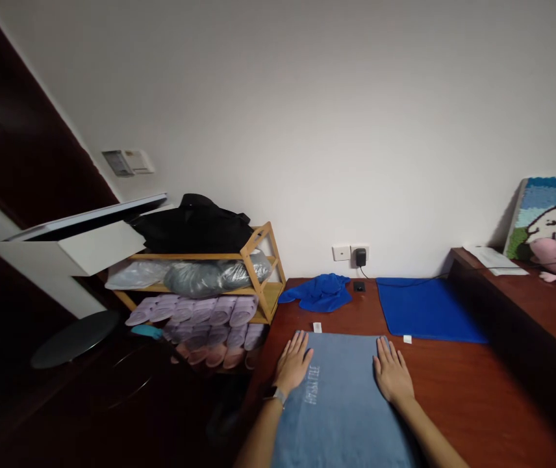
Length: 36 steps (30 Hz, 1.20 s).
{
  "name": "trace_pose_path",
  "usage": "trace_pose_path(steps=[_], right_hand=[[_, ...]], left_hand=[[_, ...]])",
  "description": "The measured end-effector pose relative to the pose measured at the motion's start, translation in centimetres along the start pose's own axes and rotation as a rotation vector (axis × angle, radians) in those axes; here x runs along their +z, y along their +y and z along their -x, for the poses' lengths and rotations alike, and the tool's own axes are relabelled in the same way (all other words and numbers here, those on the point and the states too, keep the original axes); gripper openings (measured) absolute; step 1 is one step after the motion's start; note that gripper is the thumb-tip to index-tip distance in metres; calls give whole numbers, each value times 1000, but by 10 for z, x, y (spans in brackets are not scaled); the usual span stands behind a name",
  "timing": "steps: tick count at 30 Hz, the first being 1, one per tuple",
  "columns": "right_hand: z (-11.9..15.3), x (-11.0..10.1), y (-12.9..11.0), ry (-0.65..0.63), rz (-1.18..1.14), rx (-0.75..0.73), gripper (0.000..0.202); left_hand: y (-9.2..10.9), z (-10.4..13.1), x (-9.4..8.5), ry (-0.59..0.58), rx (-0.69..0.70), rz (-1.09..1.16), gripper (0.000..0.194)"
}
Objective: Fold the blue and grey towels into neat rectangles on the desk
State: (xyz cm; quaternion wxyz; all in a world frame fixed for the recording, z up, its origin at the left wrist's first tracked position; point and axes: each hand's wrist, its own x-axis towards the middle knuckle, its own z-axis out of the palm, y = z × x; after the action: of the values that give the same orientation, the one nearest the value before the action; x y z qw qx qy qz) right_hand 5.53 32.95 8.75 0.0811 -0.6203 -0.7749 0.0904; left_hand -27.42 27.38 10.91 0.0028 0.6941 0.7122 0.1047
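A grey-blue towel [341, 396] with pale lettering near its left edge lies spread over the reddish-brown table [458, 390]. On its far left corner my left hand [293, 364] rests flat, fingers stretched forward; a watch is on that wrist. My right hand [393, 370] lies at the far right corner, fingers out and partly on the wood beside the towel. Neither hand grips anything. A small white tag [317, 327] sticks out beyond the far left corner. The near end of the towel runs out of view.
Behind the towel lie a crumpled blue cloth [324, 292] and a flat blue cloth [427, 309]. A black plug [360, 257] sits in the wall socket. To the left stands a wooden rack [278, 257] with slippers [219, 311] and a black bag [193, 224]. A raised ledge [545, 292] borders the right.
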Motion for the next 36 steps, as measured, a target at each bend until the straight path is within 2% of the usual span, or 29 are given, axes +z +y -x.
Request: trace_pose_path(steps=[2, 7, 12, 14, 15, 17, 18, 20, 22, 24, 25, 27, 31, 33, 36], right_hand=[[-2, 1, -1, -15, 2, 9, 68], [-12, -11, -8, -70, 61, 15, 67], [-19, -21, -10, -79, 71, -10, 67], [-20, -20, -9, -65, 53, -20, 67], [-20, -18, -8, -59, 39, -22, 67], [-21, -16, -7, -48, 9, -21, 67], [-22, -14, -6, -44, -3, -17, 68], [-23, -12, -5, -40, -11, -12, 68], [-23, -10, -4, -42, -3, -14, 68], [-23, -8, -3, -38, 0, -25, 68], [-23, -7, -2, -35, 0, -30, 68], [-22, -5, -1, -30, 7, -32, 69], [-24, -8, -4, -47, 38, -16, 69], [-25, -15, -8, -66, 29, -3, 68], [-15, -25, -10, -84, -1, 26, 67]], left_hand=[[-9, -1, -1, 1, -11, -3, 61], [-7, -14, -2, -14, -65, -13, 62], [-18, -16, -15, -7, -168, -32, 63], [-12, -15, -21, 28, -190, -49, 63], [-3, -14, -22, 64, -170, -52, 62], [31, -11, -17, 138, -40, -31, 60], [55, -10, -12, 165, 56, -7, 59], [106, -6, 5, 139, 239, 59, 60], [146, -2, 25, 116, 285, 117, 60], [162, 1, 38, 99, 243, 148, 59], [158, 3, 42, 92, 203, 150, 59], [131, 8, 39, 75, 102, 124, 60], [43, 25, 13, 28, -129, 17, 62], [8, 34, 0, 9, -177, -14, 62], [-17, 48, -13, -11, -182, -26, 62]])
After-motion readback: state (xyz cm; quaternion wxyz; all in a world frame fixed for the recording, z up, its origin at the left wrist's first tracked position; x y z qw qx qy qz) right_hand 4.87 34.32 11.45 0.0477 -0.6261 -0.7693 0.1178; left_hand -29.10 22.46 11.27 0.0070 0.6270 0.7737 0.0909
